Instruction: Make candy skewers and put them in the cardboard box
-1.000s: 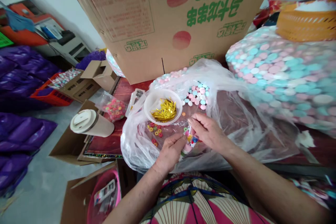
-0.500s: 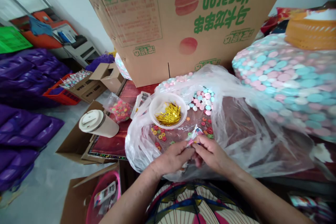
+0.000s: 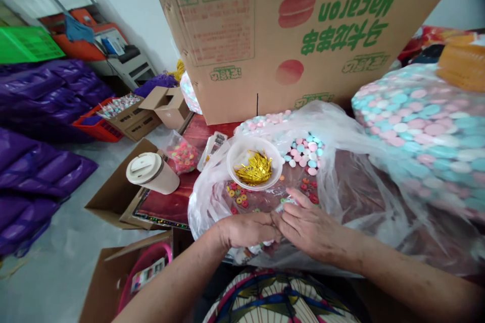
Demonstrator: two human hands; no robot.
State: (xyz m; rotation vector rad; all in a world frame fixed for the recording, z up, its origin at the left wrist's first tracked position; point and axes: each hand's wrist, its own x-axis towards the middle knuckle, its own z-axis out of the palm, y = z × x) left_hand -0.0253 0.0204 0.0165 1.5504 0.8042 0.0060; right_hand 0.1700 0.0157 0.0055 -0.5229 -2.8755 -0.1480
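Note:
My left hand [image 3: 250, 229] and my right hand [image 3: 310, 224] meet over the front of the table, knuckles up and fingers closed. Between them is a small plastic packet [image 3: 287, 204], mostly covered by the fingers; its contents cannot be made out. Just beyond the hands stands a white bowl [image 3: 232, 155] holding gold twist ties [image 3: 254, 168]. Yellow and red ring candies [image 3: 237, 195] lie loose by the bowl, and red ring candies [image 3: 312, 197] lie beyond my right hand. Farther back is a pile of pink, blue and white round candies [image 3: 305, 151].
A clear plastic sheet [image 3: 364, 202] covers the worktop. At the back rises a large cardboard box [image 3: 261, 81]. A bulging candy bag [image 3: 424, 126] stands right. Leftward are a lidded cup [image 3: 161, 177], a bag of pink ring candies [image 3: 184, 155] and an open carton [image 3: 109, 197].
My right hand has turned over the packet, covering more of it, and my left hand has flattened knuckles up. The white sticks no longer show clearly. The view has shifted slightly left.

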